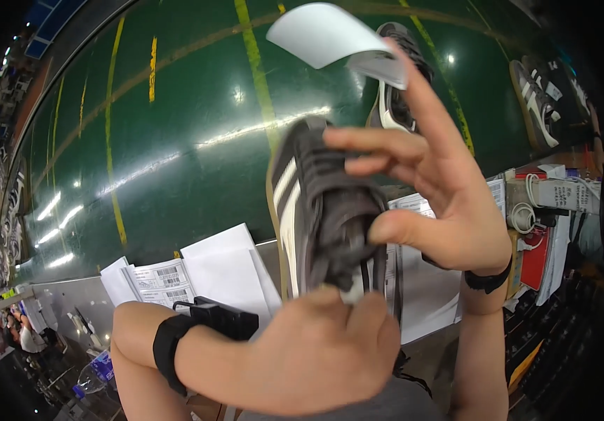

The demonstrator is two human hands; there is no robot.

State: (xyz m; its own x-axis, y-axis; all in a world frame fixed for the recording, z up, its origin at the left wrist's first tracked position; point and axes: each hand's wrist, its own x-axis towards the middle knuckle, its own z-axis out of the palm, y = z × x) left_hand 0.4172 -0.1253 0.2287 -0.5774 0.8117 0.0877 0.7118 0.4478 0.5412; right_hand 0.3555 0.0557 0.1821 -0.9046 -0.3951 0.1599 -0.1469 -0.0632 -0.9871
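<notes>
At the green table's (pixel 176 140) near edge: dark shoe (pixel 310 193), toe outward

Long axis runs away from the body, toe tipped slightly left. Left hand (pixel 323 351) curled at heel; blur hides its pinch. Right hand (pixel 449 189) alongside, fingers spread, index touching white sheet (pixel 323 35).

The left hand (pixel 326 351) and right hand (pixel 456 193) are bare, as are the forearms (pixel 481 351). A broad, matte black wristband (pixel 169 353) circles the left wrist, a boxy black device (pixel 228 317) close by (whether joined, unclear). A black band (pixel 490 280) rings the right wrist. Plain grey garment cloth (pixel 414 405) shows at the lower edge.
</notes>
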